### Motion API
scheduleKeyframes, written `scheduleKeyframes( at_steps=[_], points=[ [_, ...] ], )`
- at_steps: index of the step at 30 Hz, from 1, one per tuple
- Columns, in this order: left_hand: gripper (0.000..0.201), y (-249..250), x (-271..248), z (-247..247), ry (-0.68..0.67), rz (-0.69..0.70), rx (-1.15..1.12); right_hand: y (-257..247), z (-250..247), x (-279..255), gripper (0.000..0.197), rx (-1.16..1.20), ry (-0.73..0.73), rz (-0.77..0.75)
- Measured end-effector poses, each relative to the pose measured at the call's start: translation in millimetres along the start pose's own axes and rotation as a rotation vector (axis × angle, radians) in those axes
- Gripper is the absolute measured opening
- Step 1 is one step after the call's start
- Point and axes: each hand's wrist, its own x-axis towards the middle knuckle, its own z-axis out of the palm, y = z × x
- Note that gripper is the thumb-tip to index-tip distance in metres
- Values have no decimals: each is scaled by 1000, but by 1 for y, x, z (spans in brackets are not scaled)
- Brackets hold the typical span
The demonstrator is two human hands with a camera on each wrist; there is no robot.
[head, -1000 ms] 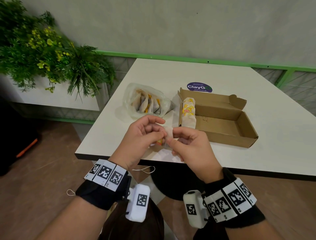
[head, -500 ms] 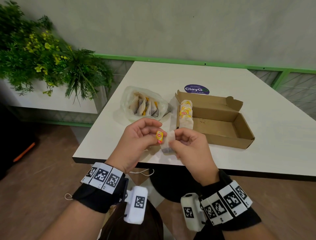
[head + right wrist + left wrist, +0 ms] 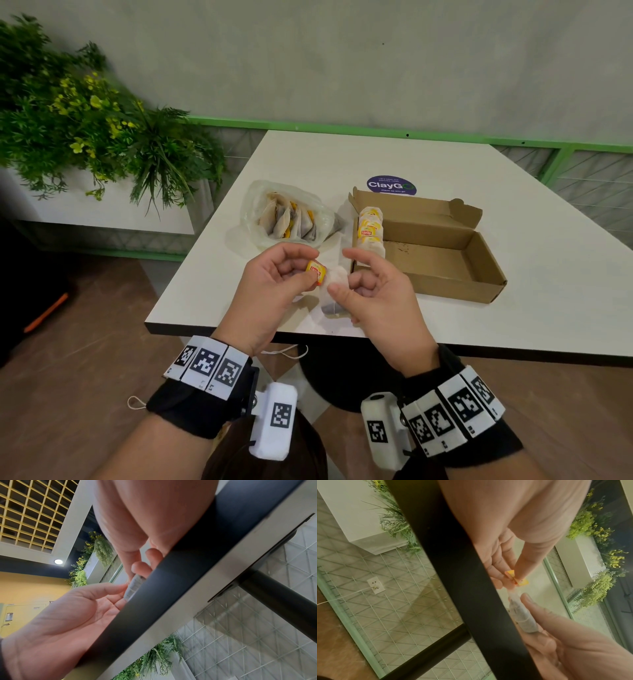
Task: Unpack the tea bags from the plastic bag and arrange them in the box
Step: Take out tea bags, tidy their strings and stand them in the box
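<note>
Left of centre in the head view, the clear crumpled plastic bag [image 3: 286, 214] lies on the white table [image 3: 445, 164], with a row of pale tea bags standing on edge inside it, the row running roughly left to right. Below it the left hand [image 3: 274, 284] curls its fingers and pinches the small yellow paper tag [image 3: 315, 271] between thumb and forefinger; the left wrist view shows the same tag [image 3: 517, 578] nipped at the fingertips. Just right of the tag, the white paper tea bag [image 3: 334, 291] hangs with its long axis near vertical, its darker filled end down, close above the table's near edge. The right hand [image 3: 373, 291] holds it with thumb and curled lower fingers, while the forefinger stands loosely raised above. Further right the open brown cardboard box [image 3: 479, 274] lies lengthwise across the table, lid flap folded back, with a stack of packed tea bags [image 3: 370, 228] standing against its left end; the rest of its floor is bare. A round purple sticker [image 3: 391, 185] sits behind the box. Green plants [image 3: 85, 120] fill the upper left, before a grey wall with a green rail.
</note>
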Motion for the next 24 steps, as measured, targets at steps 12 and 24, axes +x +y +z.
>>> scheduleKeyframes(
  at_steps=[12, 24],
  points=[
    [30, 0, 0, -1, -10, 33, 5, -7, -5, -1, 4, -1, -122, 21],
    [31, 0, 2, -1, -20, 47, -9, -13, -4, -2, 13, 18, -233, 57]
  ],
)
